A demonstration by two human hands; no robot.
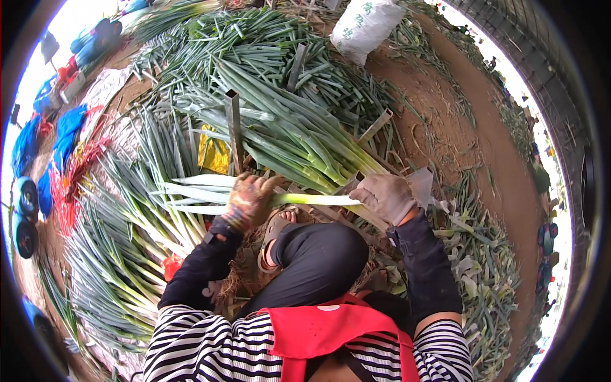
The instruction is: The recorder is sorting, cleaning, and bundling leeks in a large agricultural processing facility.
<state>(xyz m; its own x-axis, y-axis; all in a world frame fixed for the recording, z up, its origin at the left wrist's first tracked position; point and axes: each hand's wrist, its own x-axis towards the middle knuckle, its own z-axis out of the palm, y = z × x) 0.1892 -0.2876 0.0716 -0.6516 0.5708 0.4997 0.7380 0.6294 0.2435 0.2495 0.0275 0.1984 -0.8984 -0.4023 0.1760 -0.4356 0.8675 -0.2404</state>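
A long green onion lies crosswise in front of me, its white end to the right and its leaves to the left. My left hand, in a stained patterned glove, is closed around it where the leaves begin. At the white end, my right hand in a greyish glove is also closed; its fingertips are partly hidden. Just beyond both hands, a thick bundle of green onions rests in a metal rack, between upright posts such as the left post.
More green onions lie to my left. Cut leaves are heaped at the back, and trimmings cover the ground at right. A white sack stands far back, a yellow packet by the rack, red ties at left.
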